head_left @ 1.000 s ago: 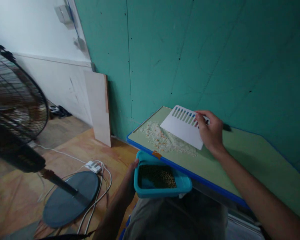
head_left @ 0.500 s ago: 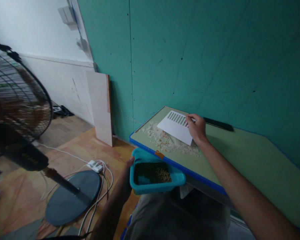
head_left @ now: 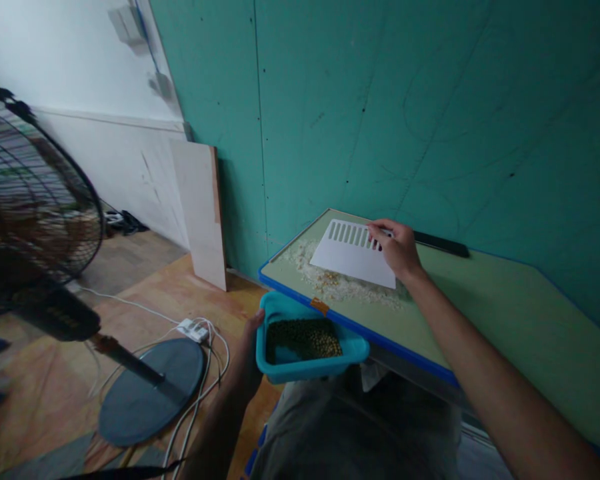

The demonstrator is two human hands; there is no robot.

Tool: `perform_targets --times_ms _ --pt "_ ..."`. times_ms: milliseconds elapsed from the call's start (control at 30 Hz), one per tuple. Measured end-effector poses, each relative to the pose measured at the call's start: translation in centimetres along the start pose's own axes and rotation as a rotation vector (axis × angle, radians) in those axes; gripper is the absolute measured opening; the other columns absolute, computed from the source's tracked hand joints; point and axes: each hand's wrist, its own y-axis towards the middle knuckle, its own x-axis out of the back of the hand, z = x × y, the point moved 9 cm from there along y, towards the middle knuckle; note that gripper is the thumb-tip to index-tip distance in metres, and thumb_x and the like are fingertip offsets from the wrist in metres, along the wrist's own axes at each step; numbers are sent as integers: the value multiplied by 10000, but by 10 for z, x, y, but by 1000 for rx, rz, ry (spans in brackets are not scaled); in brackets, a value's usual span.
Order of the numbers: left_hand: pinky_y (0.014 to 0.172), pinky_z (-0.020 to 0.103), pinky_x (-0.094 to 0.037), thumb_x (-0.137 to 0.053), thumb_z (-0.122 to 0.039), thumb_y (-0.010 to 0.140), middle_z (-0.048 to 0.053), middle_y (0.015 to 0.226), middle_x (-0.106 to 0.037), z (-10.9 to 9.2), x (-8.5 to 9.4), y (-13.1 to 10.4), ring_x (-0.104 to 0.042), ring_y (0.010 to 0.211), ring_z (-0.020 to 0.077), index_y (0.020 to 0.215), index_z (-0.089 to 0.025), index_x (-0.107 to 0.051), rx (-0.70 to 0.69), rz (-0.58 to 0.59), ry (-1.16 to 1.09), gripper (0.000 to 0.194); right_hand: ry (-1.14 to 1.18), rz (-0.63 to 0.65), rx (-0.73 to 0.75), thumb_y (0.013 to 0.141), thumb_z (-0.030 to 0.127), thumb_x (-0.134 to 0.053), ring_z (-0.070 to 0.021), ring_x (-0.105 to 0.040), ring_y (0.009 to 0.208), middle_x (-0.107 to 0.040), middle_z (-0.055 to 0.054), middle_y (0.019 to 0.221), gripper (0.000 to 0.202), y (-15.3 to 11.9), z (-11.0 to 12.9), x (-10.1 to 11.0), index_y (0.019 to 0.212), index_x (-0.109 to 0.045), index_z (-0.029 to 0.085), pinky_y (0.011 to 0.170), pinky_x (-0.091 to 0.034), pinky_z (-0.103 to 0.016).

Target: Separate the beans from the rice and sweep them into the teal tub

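My left hand [head_left: 250, 357] grips the left end of a turquoise plastic tub [head_left: 307, 375], held just below the table's blue front edge. Inside it lie dark green grains [head_left: 297, 331] and a heap of tan ones [head_left: 326, 343] toward the right. Over the table, my right hand [head_left: 394, 247] is closed on the slotted end of a white scraper sheet [head_left: 353, 260]. The sheet is tilted above spread pale grains [head_left: 365, 291] that look like rice. A small cluster of yellow-orange grains [head_left: 330, 277] shows in front of the sheet's lower edge.
The pale green table [head_left: 485, 307] stands against a green wall, with a dark flat bar [head_left: 441, 244] along its back. Orange tape [head_left: 319, 306] marks the front edge. A standing fan [head_left: 40, 220] is at left, near a white power strip [head_left: 193, 330] and loose cables.
The white scraper sheet has turned a little and shifted slightly right with my right hand. The yellow-orange grains are now gathered closer together. The tub stays at the table edge.
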Motion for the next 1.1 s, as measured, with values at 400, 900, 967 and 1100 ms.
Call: perform_targets --times_ms 400,900,967,1100 --pt "999 442 -552 -727 -502 820 93 1003 -838 -1 -2 0 -740 1089 355 1134 -138 -767 -26 -4 -9 483 -154 31 116 821 357 -621 -153 -541 557 -644 -7 654 198 3 19 18 812 -732 193 576 -405 -310" --pt "1022 442 -546 -744 -514 806 86 1007 -839 -2 -4 -1 -723 1134 358 1121 -144 -776 -24 7 -15 487 -100 99 87 797 349 -669 -147 -539 561 -653 -13 659 180 3 23 17 812 -755 192 559 -416 -300" --pt "1022 451 -547 -739 -520 805 96 1025 -835 -2 -3 -1 -722 1134 365 1158 -139 -763 -15 5 -10 519 -85 142 100 809 356 -665 -144 -535 550 -647 -9 655 189 2 24 13 822 -758 192 553 -415 -301" --pt "1032 459 -539 -704 -526 828 113 1051 -830 0 -2 0 -716 1146 369 1189 -127 -749 1 -1 8 541 -46 145 91 808 351 -664 -139 -519 532 -633 -6 634 181 0 29 10 821 -759 197 527 -398 -293"
